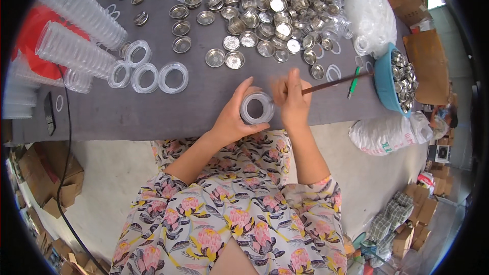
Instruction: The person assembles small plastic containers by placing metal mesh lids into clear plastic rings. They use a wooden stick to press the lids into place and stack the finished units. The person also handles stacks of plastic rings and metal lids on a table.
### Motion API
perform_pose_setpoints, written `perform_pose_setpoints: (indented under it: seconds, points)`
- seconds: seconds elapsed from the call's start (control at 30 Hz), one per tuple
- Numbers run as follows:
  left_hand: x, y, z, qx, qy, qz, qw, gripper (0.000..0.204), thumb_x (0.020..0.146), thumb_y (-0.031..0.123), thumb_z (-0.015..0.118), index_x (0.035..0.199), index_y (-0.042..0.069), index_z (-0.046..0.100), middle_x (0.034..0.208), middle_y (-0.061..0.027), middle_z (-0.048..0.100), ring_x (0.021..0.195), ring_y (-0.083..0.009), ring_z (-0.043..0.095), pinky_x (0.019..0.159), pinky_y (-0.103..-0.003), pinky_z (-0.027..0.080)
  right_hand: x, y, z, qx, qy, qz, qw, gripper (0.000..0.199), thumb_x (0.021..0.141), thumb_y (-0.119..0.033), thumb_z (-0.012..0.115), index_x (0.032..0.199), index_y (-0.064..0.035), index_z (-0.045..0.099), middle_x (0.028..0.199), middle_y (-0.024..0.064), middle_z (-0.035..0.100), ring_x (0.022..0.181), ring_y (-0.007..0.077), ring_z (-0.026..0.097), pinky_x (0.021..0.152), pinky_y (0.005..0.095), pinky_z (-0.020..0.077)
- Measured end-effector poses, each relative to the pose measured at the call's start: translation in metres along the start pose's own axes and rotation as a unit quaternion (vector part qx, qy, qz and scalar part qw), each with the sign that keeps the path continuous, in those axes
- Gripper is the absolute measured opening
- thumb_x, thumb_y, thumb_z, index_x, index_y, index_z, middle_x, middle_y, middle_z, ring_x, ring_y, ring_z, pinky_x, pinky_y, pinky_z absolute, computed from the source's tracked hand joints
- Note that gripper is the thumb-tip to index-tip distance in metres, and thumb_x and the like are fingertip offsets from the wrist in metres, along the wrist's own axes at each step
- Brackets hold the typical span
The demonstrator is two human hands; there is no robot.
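Note:
Close to the table's near edge, my left hand (pixel 229 118) curls around a clear plastic ring-shaped lid (pixel 245 108), holding it with its round middle opening facing up. Just to the right of it is my right hand (pixel 297 101), closed on a thin brown stick (pixel 333 83) that points away to the right. The fingers on its left side are smeared by motion, and I cannot tell whether they touch the lid. Shallow silver metal cups (pixel 235 60) lie beyond my hands, some with perforated faces up.
Clear ring lids (pixel 173 77) and tall stacks of clear plastic cups (pixel 76 48) stand on the left. A big heap of metal cups (pixel 285 5) fills the back. At right are a blue basin (pixel 385 84) of metal cups and a green-handled tool (pixel 353 87).

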State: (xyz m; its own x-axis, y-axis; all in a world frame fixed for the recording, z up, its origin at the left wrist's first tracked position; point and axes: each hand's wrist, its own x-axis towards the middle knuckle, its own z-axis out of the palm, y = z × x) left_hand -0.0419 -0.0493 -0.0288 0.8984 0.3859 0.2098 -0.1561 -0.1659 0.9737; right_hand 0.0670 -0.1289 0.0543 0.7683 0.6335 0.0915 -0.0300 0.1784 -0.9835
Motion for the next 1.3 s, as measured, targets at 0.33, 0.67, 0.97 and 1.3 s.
perform_pose_setpoints:
  seconds: [0.33,0.67,0.97,1.3]
  points:
    - [0.018,0.006,-0.016,0.119,0.006,0.063,0.991,0.087,0.061,0.024,0.081,0.132,0.002,0.037,0.124,-0.0151,0.050,0.116,-0.0318,0.048,0.098,-0.040,0.038,-0.005,0.022,0.023,0.195,0.059,-0.074,0.976,0.060,0.099,-0.043,0.026,0.047,-0.0125,0.025,0.043,-0.0017,0.024,0.040,0.0096,0.017,0.037,0.0253,0.0126]
    - [0.046,-0.002,-0.074,0.536,0.138,0.083,0.828,0.017,0.071,0.009,0.066,0.088,0.010,0.062,0.090,-0.0028,0.061,0.093,-0.0228,0.055,0.080,-0.038,0.038,-0.018,0.007,-0.001,0.213,0.054,-0.140,0.965,0.060,0.099,-0.043,0.024,0.048,-0.0120,0.024,0.044,-0.0018,0.024,0.041,0.0098,0.017,0.038,0.0244,0.0125]
    - [0.024,0.052,-0.034,0.377,-0.048,0.266,0.886,0.018,0.071,0.007,0.065,0.088,0.011,0.064,0.087,-0.0008,0.059,0.091,-0.0195,0.054,0.083,-0.041,0.037,-0.022,-0.011,-0.022,0.213,0.089,-0.191,0.954,0.059,0.099,-0.044,0.022,0.049,-0.0135,0.024,0.043,-0.0024,0.023,0.041,0.0092,0.015,0.037,0.0244,0.0105]
    - [0.027,0.047,-0.045,0.377,0.061,0.134,0.915,0.044,0.070,0.012,0.069,0.112,0.009,0.057,0.111,-0.0090,0.055,0.105,-0.0293,0.050,0.092,-0.041,0.036,-0.036,-0.022,-0.030,-0.159,0.128,-0.009,0.979,0.049,0.099,-0.031,0.035,0.060,-0.0043,0.047,0.055,0.0032,0.046,0.047,0.0104,0.036,0.045,0.0245,0.0272]
